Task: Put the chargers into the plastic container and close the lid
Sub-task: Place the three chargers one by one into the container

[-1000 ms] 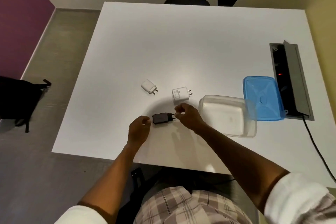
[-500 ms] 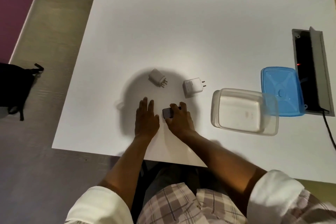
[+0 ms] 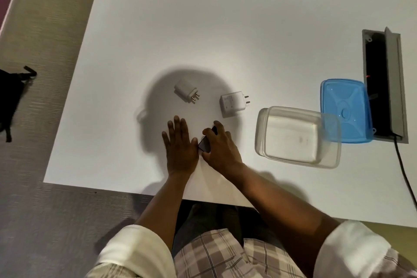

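My right hand (image 3: 220,149) is closed around a black charger (image 3: 205,143) near the table's front edge; only part of the charger shows between the fingers. My left hand (image 3: 180,145) lies flat on the table just left of it, fingers spread, holding nothing. Two white chargers lie farther back: one (image 3: 185,90) to the left with its pins pointing right, the other (image 3: 232,102) to the right. An empty clear plastic container (image 3: 297,136) stands to the right of my hands. Its blue lid (image 3: 345,109) lies flat behind it, partly under its far corner.
The white table (image 3: 225,29) stretches far back. A grey cable box (image 3: 383,84) with its flap up is sunk into the table's right side, and a black cable (image 3: 405,176) runs from it toward the front. A black bag (image 3: 9,97) lies on the floor at left.
The camera has tilted down and closer. My left hand went from a loose fist to lying flat. My right hand moved from the black charger's plug end to closing over it.
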### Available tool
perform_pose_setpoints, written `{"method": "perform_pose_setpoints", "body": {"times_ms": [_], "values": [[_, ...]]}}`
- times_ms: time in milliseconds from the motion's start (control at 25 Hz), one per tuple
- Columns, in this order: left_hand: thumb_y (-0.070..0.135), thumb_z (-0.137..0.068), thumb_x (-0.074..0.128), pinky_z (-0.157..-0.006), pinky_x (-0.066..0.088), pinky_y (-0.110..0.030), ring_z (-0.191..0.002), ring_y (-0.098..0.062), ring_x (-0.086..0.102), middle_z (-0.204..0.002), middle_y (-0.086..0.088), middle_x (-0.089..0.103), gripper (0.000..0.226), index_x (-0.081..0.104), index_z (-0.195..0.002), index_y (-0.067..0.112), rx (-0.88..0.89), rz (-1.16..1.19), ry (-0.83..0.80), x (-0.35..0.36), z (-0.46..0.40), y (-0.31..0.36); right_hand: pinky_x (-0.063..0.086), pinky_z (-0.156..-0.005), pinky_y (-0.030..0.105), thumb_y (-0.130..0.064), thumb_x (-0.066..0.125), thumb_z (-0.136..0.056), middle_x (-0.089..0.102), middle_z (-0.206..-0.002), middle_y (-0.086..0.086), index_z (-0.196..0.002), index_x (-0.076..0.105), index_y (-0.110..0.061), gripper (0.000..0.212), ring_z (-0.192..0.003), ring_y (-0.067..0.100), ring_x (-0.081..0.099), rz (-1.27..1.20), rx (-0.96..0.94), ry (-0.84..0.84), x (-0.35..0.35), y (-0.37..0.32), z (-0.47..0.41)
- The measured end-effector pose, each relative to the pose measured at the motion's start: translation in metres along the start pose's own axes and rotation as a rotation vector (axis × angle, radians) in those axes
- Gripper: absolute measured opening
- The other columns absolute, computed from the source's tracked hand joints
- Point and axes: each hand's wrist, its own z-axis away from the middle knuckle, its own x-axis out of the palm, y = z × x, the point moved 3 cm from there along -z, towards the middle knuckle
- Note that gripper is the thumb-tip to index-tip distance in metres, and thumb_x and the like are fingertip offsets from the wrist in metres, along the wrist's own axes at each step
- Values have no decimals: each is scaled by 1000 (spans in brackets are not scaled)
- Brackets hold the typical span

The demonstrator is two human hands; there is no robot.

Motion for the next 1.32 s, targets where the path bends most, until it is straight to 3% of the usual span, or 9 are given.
{"method": "perform_pose_setpoints", "body": {"times_ms": [120, 400, 560, 720, 880, 1120, 1320], "values": [[45, -99, 29, -125, 4, -49, -154, -27, -5, -167, -8, -3, 71, -1, -157, 15, 20, -11, 58, 1, 2, -4, 54, -85, 37, -23, 73, -74, 28, -145, 8, -125, 46, -22, 57, -117, 36, 49, 35, -51, -36, -4, 7, 2], [49, -98, 21, -125, 7, -48, -154, -27, 1, -167, -7, 3, 70, 2, -157, 16, 10, -22, 90, 1, 1, 0, 55, -84, 44, -21, 74, -69, 29, -148, 6, -124, 46, -24, 61, -114, 38, 51, 24, -207, -12, -74, 26, 39], [44, -98, 31, -125, 9, -49, -154, -26, 2, -167, -7, 4, 72, 3, -157, 15, 6, -6, 91, 1, 2, 0, 51, -88, 40, -20, 71, -66, 32, -149, 5, -123, 52, -24, 61, -114, 33, 51, 30, -194, 39, -129, 55, 61], [46, -97, 28, -125, 10, -50, -154, -27, 3, -167, -7, 5, 71, 3, -157, 16, 7, -2, 90, 1, 2, 0, 50, -90, 38, -24, 68, -68, 40, -141, 7, -120, 54, -23, 54, -112, 33, 54, 41, -161, 91, -158, 88, 67], [46, -96, 27, -125, 10, -49, -154, -26, 4, -167, -7, 6, 71, 4, -157, 17, 0, -4, 95, 1, 2, 0, 50, -91, 38, -23, 72, -63, 40, -140, 4, -116, 55, -26, 56, -115, 35, 53, 114, -110, -27, -158, 125, 58], [45, -96, 27, -125, 9, -48, -154, -28, 8, -166, -8, 10, 71, 9, -157, 15, 11, 6, 115, 3, 2, 0, 51, -85, 42, -21, 70, -61, 41, -141, 8, -118, 56, -22, 59, -99, 38, 57, 244, -123, -204, -135, 167, 34], [45, -96, 29, -125, 9, -48, -154, -27, 6, -166, -7, 9, 71, 7, -157, 16, 3, 16, 113, 1, 3, 1, 50, -88, 43, -17, 76, -64, 35, -148, 5, -122, 54, -25, 63, -107, 35, 54, 284, -153, -259, -119, 176, 19]]}}
